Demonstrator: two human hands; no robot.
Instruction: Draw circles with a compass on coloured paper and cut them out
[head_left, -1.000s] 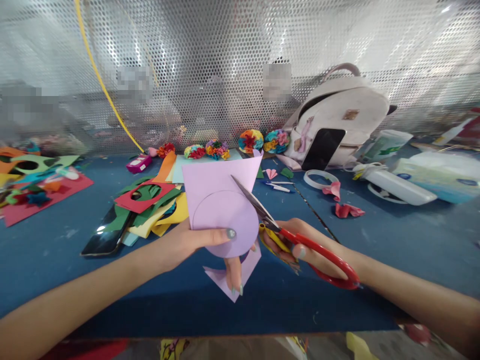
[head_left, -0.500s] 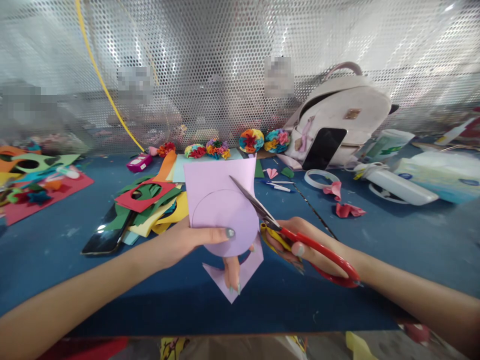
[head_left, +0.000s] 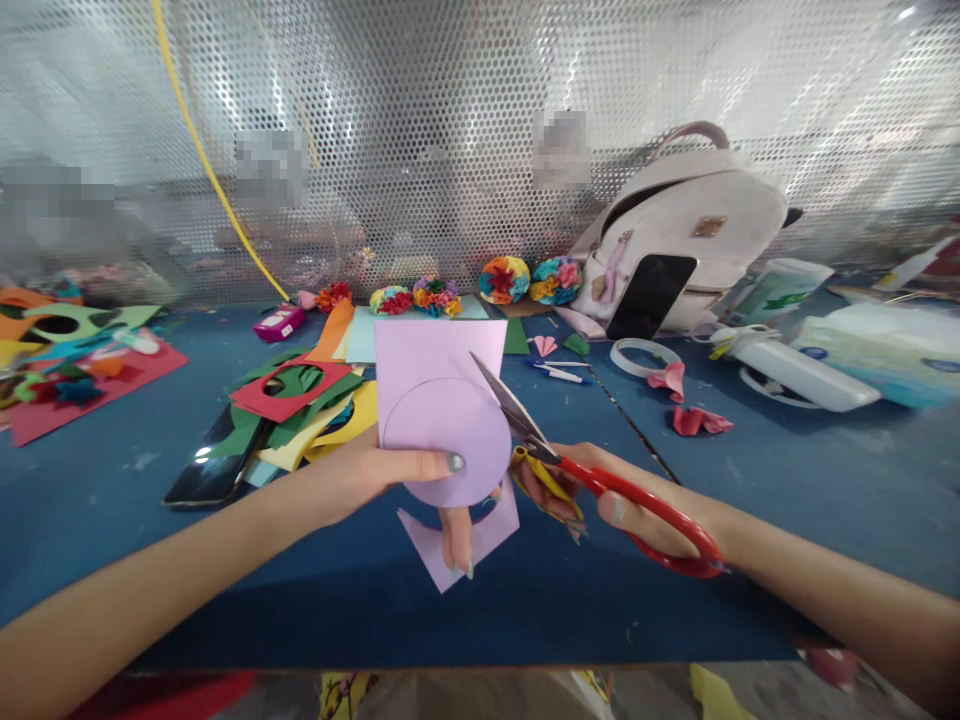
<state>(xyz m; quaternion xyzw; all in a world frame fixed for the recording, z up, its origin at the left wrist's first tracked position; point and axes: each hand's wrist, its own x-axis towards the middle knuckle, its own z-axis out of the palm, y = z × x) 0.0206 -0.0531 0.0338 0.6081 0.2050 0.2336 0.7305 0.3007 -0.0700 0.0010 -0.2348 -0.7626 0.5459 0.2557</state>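
Note:
My left hand (head_left: 405,470) pinches a sheet of lilac paper (head_left: 439,350), thumb on top and fingers underneath. A drawn circle (head_left: 450,430) marks the sheet; its lower edge is cut free, and the cut-away strip (head_left: 499,530) hangs below. In my right hand (head_left: 585,480) are red-handled scissors (head_left: 652,505), their blades pointing up and left across the right side of the sheet. The blades look close together. A folded yellow piece (head_left: 551,480) shows at the right fingers; whether it is held or part of the scissors, I cannot tell.
Cut coloured paper (head_left: 300,390) lies over a dark phone (head_left: 217,460) on the left. Paper pompoms (head_left: 504,280) line the back. A white backpack (head_left: 705,220) with a phone (head_left: 651,295) leaning on it, a ribbon roll (head_left: 637,357) and a glue gun (head_left: 802,368) are at right.
The lilac paper has shifted slightly left and its upper right corner has flattened. The scissors stay beside the circle's right edge, with the blade tip a little further right.

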